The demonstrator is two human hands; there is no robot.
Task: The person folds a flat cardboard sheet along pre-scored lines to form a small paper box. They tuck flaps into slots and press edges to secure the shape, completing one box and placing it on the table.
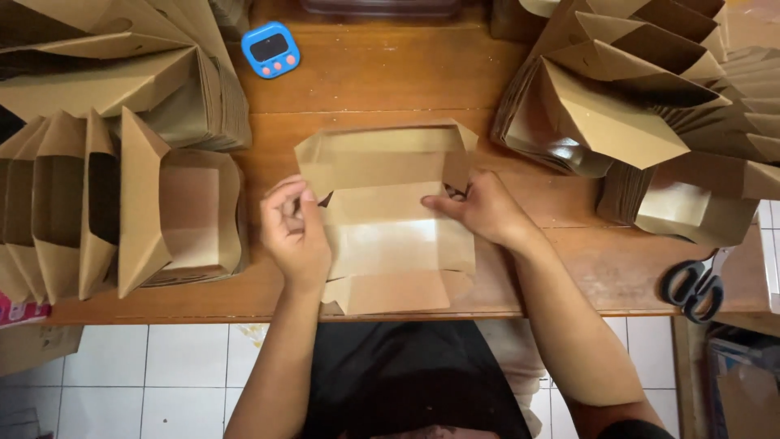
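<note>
You are bent over a brown wooden table (382,77) whose front edge runs above a floor of white tiles (175,366). Across the far right of the table a large stack of nested, folded brown paperboard boxes (626,97) fans out, its glossy inner faces catching light, and one more box of the same kind sits just in front of it, near the right edge. On the left a matching row of brown paperboard boxes standing on edge (97,195) fills the table from the far corner down to the near edge, the rightmost one lying open toward you.

Between the two stacks, right in front of you, lies a half-folded brown paperboard box with a shiny lining (386,215): its far wall stands up, its near flaps lie flat and reach the table's front edge. Your left hand (294,232) pinches the box's left side flap, fingers curled around the edge. Your right hand (483,210) grips the right side wall, thumb pressed inward on the lining.

A pair of black-handled scissors (692,286) rests near the right front corner, well apart from your hands. A small blue digital timer with pink buttons (270,49) lies at the far side, beside the left row.
</note>
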